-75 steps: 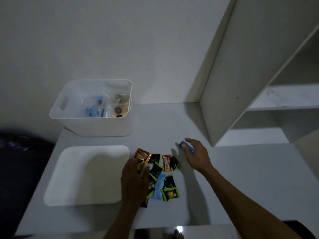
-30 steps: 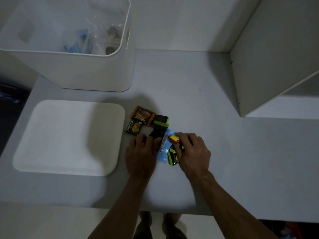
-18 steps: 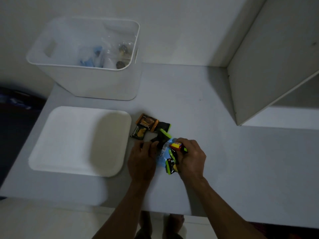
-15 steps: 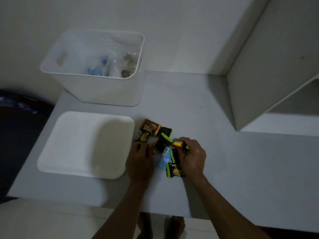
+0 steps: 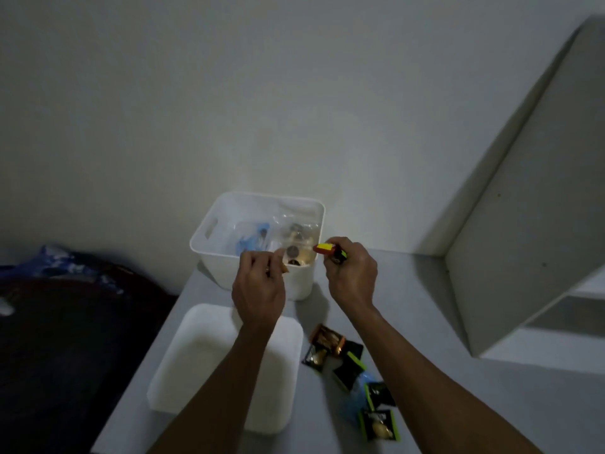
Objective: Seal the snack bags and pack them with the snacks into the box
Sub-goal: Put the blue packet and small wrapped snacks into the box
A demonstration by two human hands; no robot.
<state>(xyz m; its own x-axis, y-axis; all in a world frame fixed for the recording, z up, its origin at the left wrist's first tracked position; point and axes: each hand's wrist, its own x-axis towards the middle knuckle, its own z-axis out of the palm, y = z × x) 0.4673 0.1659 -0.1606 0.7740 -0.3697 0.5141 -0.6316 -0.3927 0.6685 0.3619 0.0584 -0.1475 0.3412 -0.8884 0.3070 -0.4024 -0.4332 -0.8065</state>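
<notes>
My right hand [image 5: 350,273] pinches a red-and-yellow snack packet [image 5: 324,249] beside the white box [image 5: 226,267]. My left hand [image 5: 260,286] fingers curled at the rim; contents unclear.

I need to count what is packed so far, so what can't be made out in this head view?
- Left hand: its grip hides nearly all of what it holds; only an orange tip shows.
- Box: contents dim and blurred; count unclear.
- Red-and-yellow packet: label too small, right hand covers most.
- Packets on the table: motion-blurred, overlapping.
</notes>
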